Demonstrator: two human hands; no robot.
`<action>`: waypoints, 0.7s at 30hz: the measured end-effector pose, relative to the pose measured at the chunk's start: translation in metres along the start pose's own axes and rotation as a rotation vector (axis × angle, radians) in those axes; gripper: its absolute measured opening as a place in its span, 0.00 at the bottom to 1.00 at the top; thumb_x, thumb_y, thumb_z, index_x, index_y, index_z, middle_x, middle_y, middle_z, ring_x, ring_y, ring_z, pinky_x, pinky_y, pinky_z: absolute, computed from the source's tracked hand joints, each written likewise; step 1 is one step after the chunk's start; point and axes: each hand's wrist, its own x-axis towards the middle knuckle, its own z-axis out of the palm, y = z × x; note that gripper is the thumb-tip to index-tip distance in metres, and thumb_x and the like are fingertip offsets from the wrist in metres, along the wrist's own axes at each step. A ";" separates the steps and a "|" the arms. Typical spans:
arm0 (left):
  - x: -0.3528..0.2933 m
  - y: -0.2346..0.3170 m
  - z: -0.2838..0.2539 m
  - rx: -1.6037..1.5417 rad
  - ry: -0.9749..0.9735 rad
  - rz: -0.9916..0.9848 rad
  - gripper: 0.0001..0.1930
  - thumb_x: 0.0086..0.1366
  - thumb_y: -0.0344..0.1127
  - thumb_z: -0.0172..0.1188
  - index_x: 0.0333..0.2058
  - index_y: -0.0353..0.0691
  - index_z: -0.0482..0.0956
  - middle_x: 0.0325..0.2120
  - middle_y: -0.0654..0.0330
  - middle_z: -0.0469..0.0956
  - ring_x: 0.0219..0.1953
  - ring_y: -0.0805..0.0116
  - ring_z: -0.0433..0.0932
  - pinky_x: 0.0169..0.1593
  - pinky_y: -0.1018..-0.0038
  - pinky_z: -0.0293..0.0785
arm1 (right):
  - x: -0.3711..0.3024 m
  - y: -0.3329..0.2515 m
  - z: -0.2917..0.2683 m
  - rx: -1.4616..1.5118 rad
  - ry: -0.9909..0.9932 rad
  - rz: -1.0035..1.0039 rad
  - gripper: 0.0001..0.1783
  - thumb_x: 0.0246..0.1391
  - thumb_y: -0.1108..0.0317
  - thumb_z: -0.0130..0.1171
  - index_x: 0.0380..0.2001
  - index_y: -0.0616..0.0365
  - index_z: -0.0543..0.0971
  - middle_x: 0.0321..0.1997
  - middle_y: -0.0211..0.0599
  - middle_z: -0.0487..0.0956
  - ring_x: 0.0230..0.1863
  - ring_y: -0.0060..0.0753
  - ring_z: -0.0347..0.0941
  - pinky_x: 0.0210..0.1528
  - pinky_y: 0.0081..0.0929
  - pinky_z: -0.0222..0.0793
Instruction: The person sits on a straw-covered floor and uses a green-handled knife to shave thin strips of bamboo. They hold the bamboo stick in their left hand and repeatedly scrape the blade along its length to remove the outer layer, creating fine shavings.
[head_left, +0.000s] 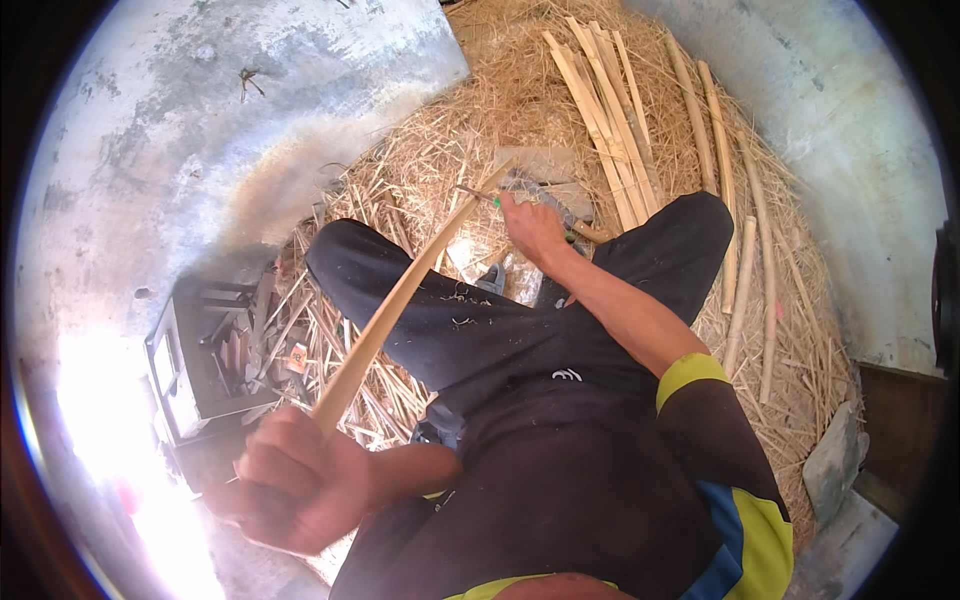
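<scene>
A long, pale strip of split bamboo (pixel 385 315) runs slantwise from lower left toward the upper middle, across my bent left leg. My left hand (pixel 310 480) is closed around its near end. Near the far end, my right hand (pixel 530 225) grips a small knife (pixel 476 193), with a bit of green showing at its handle. The thin blade lies across the strip and looks to touch it. The strip's far tip reaches a flat wooden board (pixel 540 162) on the shavings. Most of the knife's handle is hidden in my fist.
A bundle of split bamboo slats (pixel 608 120) lies at the upper right, with round bamboo sticks (pixel 741 280) beyond. Shavings (pixel 500 85) cover the floor. An open box (pixel 200 365) holding scraps stands at left. Pale walls (pixel 230 110) curve around; a grey stone slab (pixel 835 458) sits lower right.
</scene>
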 end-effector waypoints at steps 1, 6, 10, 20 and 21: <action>0.001 0.001 -0.003 -0.016 0.021 -0.015 0.12 0.68 0.35 0.36 0.22 0.48 0.55 0.08 0.69 0.48 0.11 0.80 0.42 0.19 0.77 0.42 | 0.001 -0.008 -0.001 0.025 -0.024 0.027 0.10 0.59 0.69 0.44 0.42 0.62 0.66 0.20 0.54 0.76 0.23 0.59 0.76 0.25 0.52 0.71; -0.001 0.004 -0.006 -0.035 -0.018 -0.040 0.12 0.68 0.36 0.37 0.22 0.47 0.55 0.08 0.68 0.48 0.11 0.79 0.43 0.19 0.76 0.42 | -0.006 -0.020 -0.006 0.012 -0.089 -0.033 0.09 0.56 0.74 0.44 0.40 0.66 0.67 0.18 0.48 0.76 0.21 0.47 0.77 0.23 0.44 0.75; -0.002 0.004 -0.003 -0.050 -0.028 -0.054 0.12 0.67 0.36 0.37 0.22 0.48 0.55 0.08 0.69 0.48 0.11 0.79 0.43 0.19 0.76 0.42 | -0.003 -0.017 -0.023 -0.041 -0.074 -0.019 0.10 0.54 0.74 0.46 0.41 0.64 0.68 0.20 0.50 0.78 0.24 0.49 0.79 0.29 0.45 0.75; 0.005 0.004 -0.001 -0.105 -0.008 -0.087 0.13 0.69 0.37 0.38 0.23 0.47 0.56 0.07 0.69 0.49 0.10 0.79 0.43 0.20 0.76 0.43 | -0.001 0.012 0.013 0.150 -0.060 0.038 0.17 0.61 0.63 0.47 0.49 0.61 0.66 0.27 0.53 0.77 0.26 0.46 0.78 0.24 0.39 0.73; 0.007 0.004 -0.004 -0.109 0.011 -0.082 0.13 0.69 0.37 0.38 0.23 0.47 0.56 0.07 0.69 0.50 0.10 0.79 0.43 0.20 0.76 0.43 | 0.004 0.008 0.003 0.499 -0.225 0.194 0.17 0.62 0.60 0.47 0.48 0.59 0.65 0.23 0.45 0.73 0.22 0.39 0.73 0.21 0.35 0.68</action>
